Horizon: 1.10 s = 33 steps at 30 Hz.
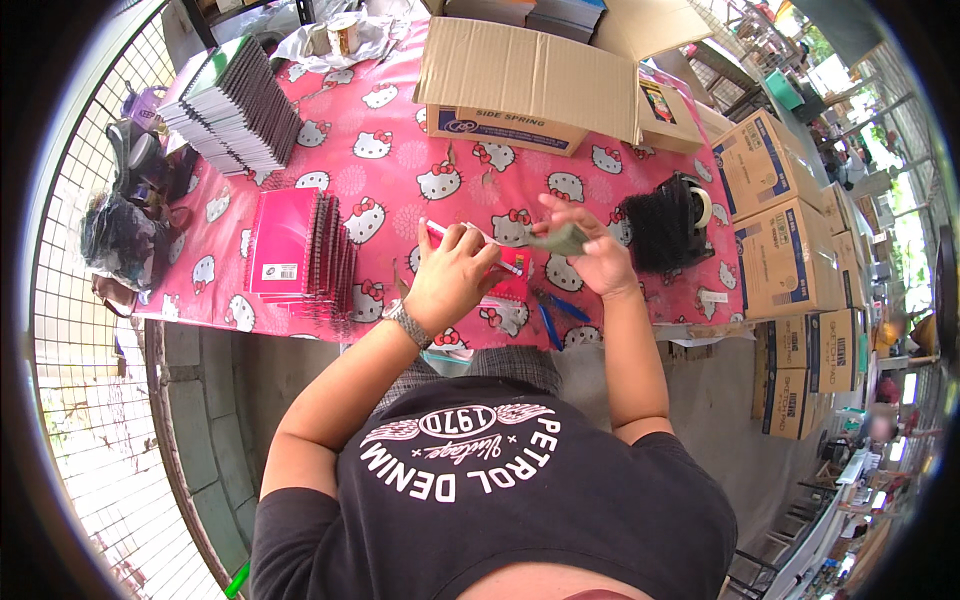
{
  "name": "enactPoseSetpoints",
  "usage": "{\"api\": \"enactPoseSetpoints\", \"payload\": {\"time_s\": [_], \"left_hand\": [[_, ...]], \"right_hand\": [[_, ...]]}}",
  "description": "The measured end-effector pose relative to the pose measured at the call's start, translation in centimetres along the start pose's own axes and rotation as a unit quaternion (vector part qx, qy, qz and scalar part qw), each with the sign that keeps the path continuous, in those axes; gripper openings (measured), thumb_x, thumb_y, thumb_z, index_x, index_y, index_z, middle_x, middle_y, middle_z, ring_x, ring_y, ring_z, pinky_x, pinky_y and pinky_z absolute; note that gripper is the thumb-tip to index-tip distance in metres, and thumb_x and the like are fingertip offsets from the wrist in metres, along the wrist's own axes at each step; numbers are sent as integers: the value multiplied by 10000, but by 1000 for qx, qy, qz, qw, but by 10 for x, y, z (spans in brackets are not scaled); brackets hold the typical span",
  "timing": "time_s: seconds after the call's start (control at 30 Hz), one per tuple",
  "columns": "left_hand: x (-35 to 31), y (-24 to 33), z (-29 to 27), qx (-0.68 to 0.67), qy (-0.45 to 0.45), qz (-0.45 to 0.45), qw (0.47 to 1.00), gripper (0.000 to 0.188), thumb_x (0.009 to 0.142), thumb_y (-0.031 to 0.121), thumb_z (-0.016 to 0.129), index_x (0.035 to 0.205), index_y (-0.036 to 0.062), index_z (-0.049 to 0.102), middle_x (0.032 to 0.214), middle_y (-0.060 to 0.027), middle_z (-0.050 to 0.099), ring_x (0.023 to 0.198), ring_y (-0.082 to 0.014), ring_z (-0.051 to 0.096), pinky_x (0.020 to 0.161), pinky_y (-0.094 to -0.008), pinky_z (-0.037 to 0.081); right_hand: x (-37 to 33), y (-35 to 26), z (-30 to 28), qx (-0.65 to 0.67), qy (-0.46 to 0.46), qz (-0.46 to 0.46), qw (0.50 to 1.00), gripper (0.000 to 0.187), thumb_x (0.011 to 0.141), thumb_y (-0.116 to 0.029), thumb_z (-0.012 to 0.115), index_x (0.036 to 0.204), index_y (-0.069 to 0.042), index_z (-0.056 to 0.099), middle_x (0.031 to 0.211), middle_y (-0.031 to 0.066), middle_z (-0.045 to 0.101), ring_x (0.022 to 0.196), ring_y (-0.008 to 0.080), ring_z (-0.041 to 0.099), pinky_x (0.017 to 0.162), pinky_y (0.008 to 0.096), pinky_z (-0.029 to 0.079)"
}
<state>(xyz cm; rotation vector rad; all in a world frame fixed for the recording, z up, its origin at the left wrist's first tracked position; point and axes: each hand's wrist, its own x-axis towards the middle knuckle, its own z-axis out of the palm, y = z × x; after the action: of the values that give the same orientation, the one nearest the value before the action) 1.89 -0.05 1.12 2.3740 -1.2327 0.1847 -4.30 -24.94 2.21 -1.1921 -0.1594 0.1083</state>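
My left hand (452, 272), with a watch on its wrist, is closed on a slim pink-and-white thing (434, 228) seen nearly edge-on, its kind partly hidden by the fingers. Just beyond those fingers a pink piece with a small multicoloured patch (512, 284) shows close to the table. To the right, my right hand (606, 262) pinches a small dull-green, cloth-like piece (563, 240), slightly blurred, with some fingers raised. A pair of blue-handled pliers (550, 322) lies at the near table edge, below and between the hands.
Pink spiral notebooks (285, 240) are stacked at left, and black-spiral books (240, 115) behind them. An open cardboard box (525, 75) stands at the far side. A black tape dispenser (680, 222) sits at right. Stacked cartons (785, 255) flank the pink patterned table (400, 185).
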Motion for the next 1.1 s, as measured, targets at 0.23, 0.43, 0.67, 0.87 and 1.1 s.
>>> {"api": "enactPoseSetpoints", "payload": {"time_s": [0.23, 0.43, 0.67, 0.87, 1.1], "left_hand": [[8, 3, -7, -31, -4, 28, 999, 318, 812, 388, 734, 1019, 164, 641, 1032, -21, 577, 1113, -244, 527, 974, -647, 329], [8, -1, -10, -66, 18, 23, 997, 304, 781, 269, 730, 1027, 127, 624, 1048, -36, 585, 1109, -259, 527, 987, -560, 363], [8, -25, -15, -164, 30, 5, 986, 305, 763, 114, 707, 1044, 67, 599, 1060, -108, 570, 1091, -322, 520, 946, -420, 449], [2, -38, -20, -170, 29, -4, 985, 308, 782, 77, 702, 1069, 41, 593, 1050, -126, 565, 1061, -333, 549, 928, -426, 467], [5, -47, -22, -263, -6, 0, 965, 278, 816, 59, 690, 1072, 17, 590, 1027, -136, 572, 953, -317, 621, 826, -387, 523]], "right_hand": [[-4, -14, 8, -87, -52, 51, 994, 543, 675, -214, 631, 1171, 3, 679, 1508, 138, 396, 1354, 247, 427, 1125, 386, 335], [-2, -9, 14, 112, -104, 4, 988, 582, 656, -272, 640, 1179, -19, 684, 1502, 179, 406, 1296, 277, 506, 1102, 421, 373], [16, -14, 18, -155, -55, 100, 981, 512, 710, -254, 690, 1177, -42, 681, 1488, 144, 405, 1291, 230, 491, 1070, 379, 403], [29, -20, 26, -192, -75, 131, 970, 493, 677, -159, 664, 1153, -29, 679, 1420, 129, 459, 1271, 241, 494, 1070, 381, 402], [43, -7, 31, -280, -32, 130, 951, 508, 661, -173, 692, 1149, -33, 682, 1413, 126, 459, 1240, 217, 515, 1030, 346, 431]]}}
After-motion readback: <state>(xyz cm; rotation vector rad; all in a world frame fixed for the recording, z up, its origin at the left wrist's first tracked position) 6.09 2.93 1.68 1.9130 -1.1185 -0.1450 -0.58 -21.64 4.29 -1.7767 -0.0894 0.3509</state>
